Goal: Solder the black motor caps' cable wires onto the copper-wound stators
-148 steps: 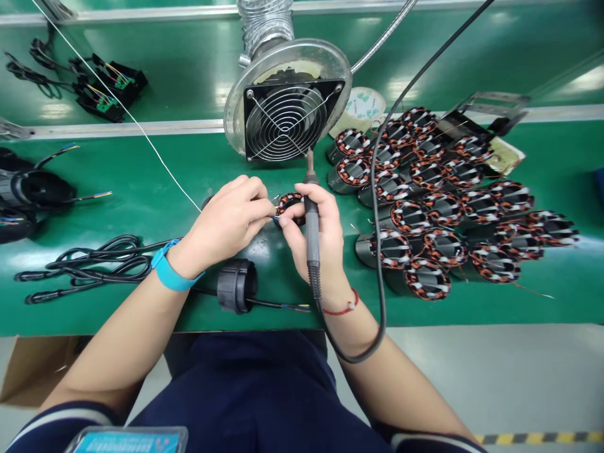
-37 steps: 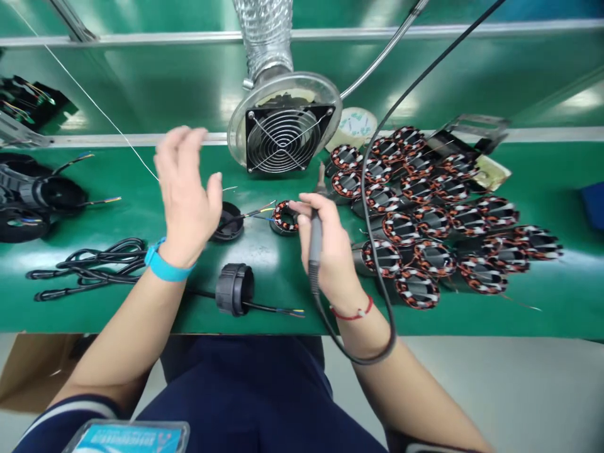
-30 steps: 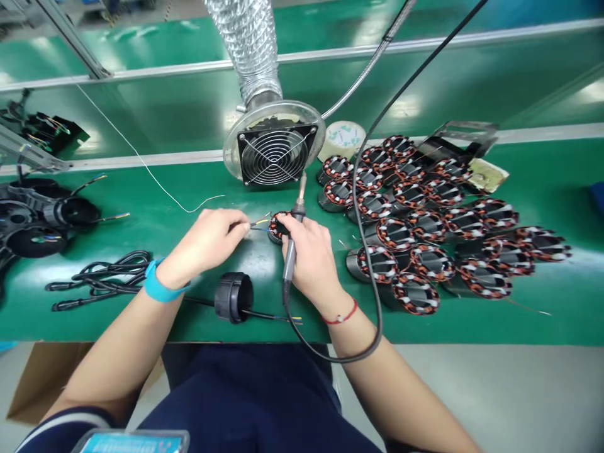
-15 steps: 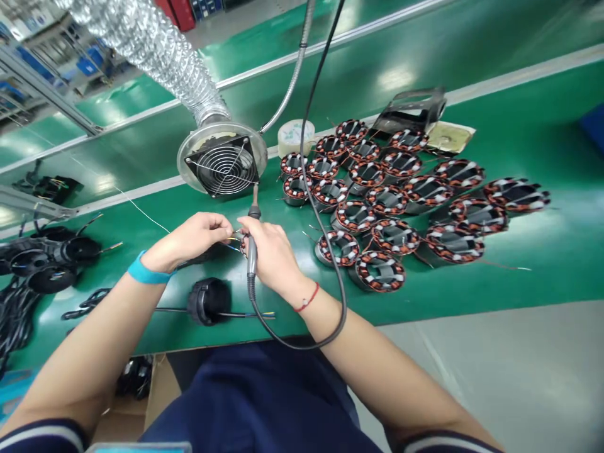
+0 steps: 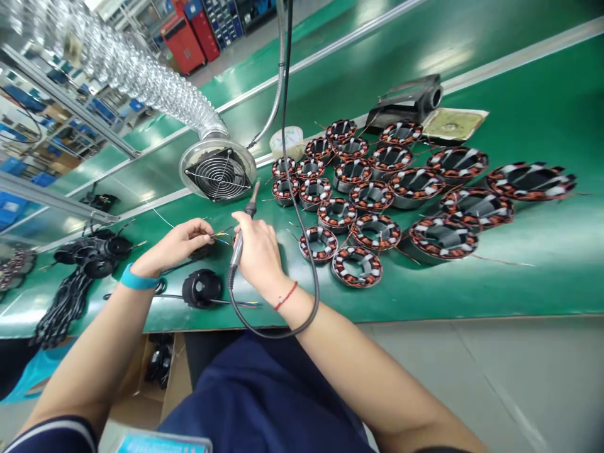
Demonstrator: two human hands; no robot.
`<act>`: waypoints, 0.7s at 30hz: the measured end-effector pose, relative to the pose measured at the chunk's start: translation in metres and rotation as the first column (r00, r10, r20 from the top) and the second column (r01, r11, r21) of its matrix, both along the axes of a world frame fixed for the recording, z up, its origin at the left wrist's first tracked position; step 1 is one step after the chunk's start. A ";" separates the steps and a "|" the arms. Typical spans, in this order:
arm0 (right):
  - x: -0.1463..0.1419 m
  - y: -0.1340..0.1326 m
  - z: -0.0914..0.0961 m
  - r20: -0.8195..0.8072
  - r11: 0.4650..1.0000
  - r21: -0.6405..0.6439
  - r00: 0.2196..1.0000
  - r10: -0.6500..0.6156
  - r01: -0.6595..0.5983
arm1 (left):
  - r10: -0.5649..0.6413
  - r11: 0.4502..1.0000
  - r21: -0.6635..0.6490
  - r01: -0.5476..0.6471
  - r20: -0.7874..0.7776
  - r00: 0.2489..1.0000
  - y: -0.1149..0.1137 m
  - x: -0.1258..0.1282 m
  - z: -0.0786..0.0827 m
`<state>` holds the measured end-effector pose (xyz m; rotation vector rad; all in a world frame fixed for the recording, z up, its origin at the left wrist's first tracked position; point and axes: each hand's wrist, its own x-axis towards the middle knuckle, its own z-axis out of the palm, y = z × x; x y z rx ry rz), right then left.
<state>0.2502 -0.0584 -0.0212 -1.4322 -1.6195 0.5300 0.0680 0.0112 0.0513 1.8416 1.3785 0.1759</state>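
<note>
Currently, both hands are at work on the near side of the extractor fan [image 5: 220, 175]. Left hand [image 5: 186, 242]: thumb and index fingers pinched together on thin coloured wires [image 5: 221, 235], just below the fan. Right hand [image 5: 259, 255]: fingers curled around the soldering iron [image 5: 239, 245], whose tip points up beside the fan's lower right edge, apart from the wires. Right fingertips partly hidden behind the handle; cannot tell what they touch. Black threaded collar [image 5: 202, 288] lies nearer the wearer than the fan, cable running through it. Wound stators [image 5: 372, 207] stand grouped on the worktop [image 5: 438, 292] to the fan's right; tape roll [image 5: 287, 143] just right of the fan.
</note>
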 end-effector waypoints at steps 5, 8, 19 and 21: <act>-0.006 0.000 -0.003 -0.027 0.994 0.057 0.995 0.094 -0.092 | 0.049 0.994 0.091 -0.055 0.072 0.996 -0.013 -0.001 -0.010; -0.007 0.001 -0.007 -0.007 0.992 0.078 0.995 0.101 -0.100 | 0.088 0.982 0.160 -0.097 0.060 0.994 -0.016 0.001 -0.010; -0.007 -0.001 -0.013 -0.062 0.996 0.091 0.998 0.020 -0.014 | 0.089 0.952 0.297 -0.077 -0.028 0.996 -0.017 0.023 -0.012; -0.007 -0.001 -0.014 -0.091 0.993 0.118 0.996 0.023 -0.012 | 0.073 0.959 0.276 -0.069 -0.004 0.997 -0.014 0.025 -0.016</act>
